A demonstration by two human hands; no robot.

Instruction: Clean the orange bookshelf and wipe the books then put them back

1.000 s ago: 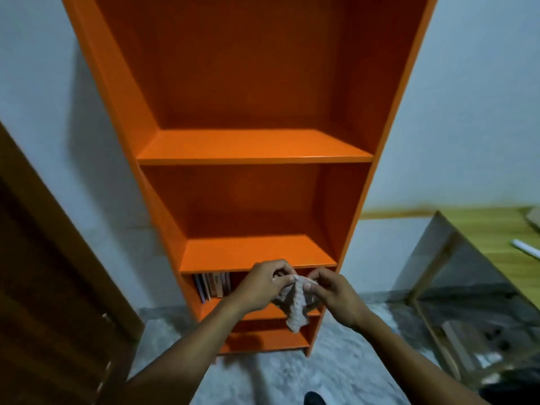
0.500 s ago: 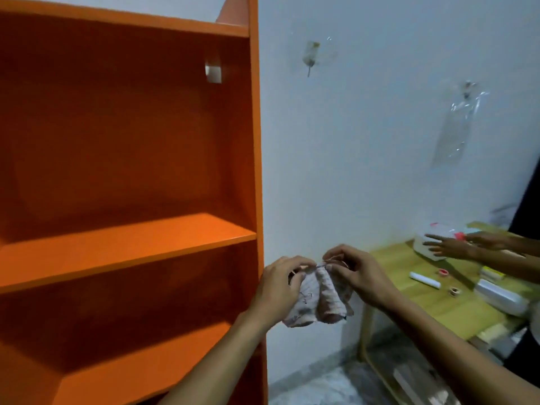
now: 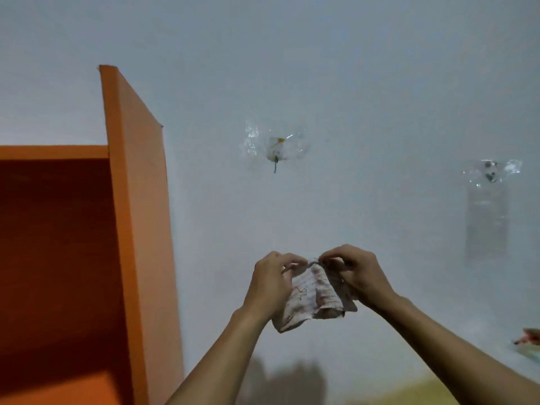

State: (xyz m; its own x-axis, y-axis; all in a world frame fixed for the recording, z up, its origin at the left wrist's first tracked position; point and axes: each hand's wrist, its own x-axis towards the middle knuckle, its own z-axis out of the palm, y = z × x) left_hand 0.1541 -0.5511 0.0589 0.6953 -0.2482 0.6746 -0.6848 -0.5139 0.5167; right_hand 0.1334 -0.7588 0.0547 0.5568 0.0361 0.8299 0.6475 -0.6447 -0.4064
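Pale wall [image 3: 350, 68] now fills view, bookshelf [image 3: 137, 200] shifted left — 2 hands' grip pinching cloth [image 3: 312, 296].

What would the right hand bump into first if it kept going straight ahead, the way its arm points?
Probably the cloth it pinches, then the left hand just beyond. Past those, only bare white wall shows; depth is unclear.

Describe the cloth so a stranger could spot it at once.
Start at the tall orange bookshelf on the left, then look right along the pale wall to the left hand and right hand raised together. The cloth hangs pinched between them: small, crumpled, whitish, faintly striped.
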